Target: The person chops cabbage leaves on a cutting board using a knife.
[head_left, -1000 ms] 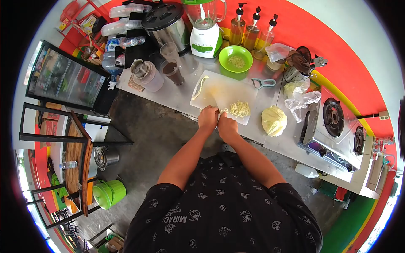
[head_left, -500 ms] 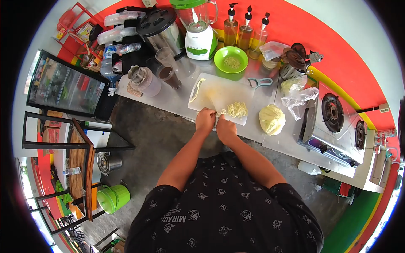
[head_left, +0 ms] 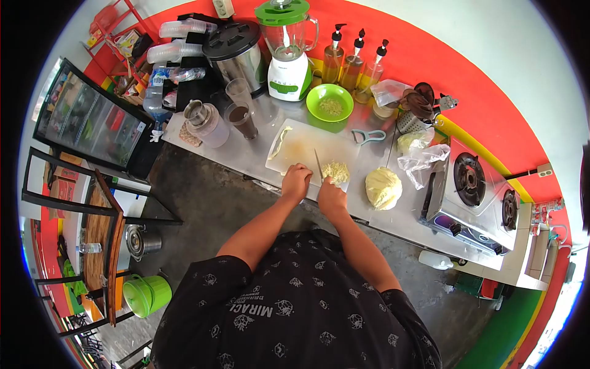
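Note:
On the steel counter lies a white cutting board (head_left: 304,144). My right hand (head_left: 332,195) grips a knife (head_left: 318,163), its blade angled away from me over the board. Beside that hand is a pile of shredded cabbage (head_left: 335,172). Just left of the blade, my left hand (head_left: 296,182) is closed at the board's near edge; whatever its curled fingers hold is hidden. A pale strip of cabbage (head_left: 281,141) rests along the board's left side. To the right of the board sits a cabbage head (head_left: 383,188).
Behind the board stand a green bowl (head_left: 330,106) with shreds in it, a blender (head_left: 287,67) and pump bottles (head_left: 352,63). A peeler (head_left: 369,136) lies by the board's far right corner. At right is a gas stove (head_left: 473,200); at left, a cup of brown liquid (head_left: 242,120).
My hands have moved apart, the right one shifting rightward with the knife. Its blade now shows plainly over the board. The whole view has shifted slightly.

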Available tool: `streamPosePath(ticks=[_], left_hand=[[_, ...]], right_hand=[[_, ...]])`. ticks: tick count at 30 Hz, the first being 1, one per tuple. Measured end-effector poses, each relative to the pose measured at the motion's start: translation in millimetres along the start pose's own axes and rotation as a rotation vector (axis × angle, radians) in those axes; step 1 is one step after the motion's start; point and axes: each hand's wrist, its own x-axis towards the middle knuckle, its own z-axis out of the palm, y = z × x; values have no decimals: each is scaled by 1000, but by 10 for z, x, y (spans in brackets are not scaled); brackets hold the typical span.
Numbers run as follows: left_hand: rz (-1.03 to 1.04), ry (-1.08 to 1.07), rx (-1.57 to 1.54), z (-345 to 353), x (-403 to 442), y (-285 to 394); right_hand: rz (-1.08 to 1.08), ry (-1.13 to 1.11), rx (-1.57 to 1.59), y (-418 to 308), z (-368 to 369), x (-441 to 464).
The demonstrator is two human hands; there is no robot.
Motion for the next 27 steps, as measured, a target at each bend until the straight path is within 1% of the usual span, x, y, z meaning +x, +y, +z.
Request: streamPosePath(ticks=[5,8,13,20,22,27], left_hand=[[-30,-44,13,-81,-5,53],[-49,-21,6,-105,-24,80],[-42,-34,-2,-64,1,24],[-49,-8,11,-12,-14,39],[-67,0,9,-19,-16,63],[-85,-41,25,-46,21,80]], right_hand=[[-5,-9,-8,-76,63,37],[-3,-41,-2,-123,55,21],[-10,-14,25,-228,-49,-7],[-28,-50,-9,-227,57,-9],[-46,-8,-58,-221,106,-23],[9,-33,-3,-257,140,35]])
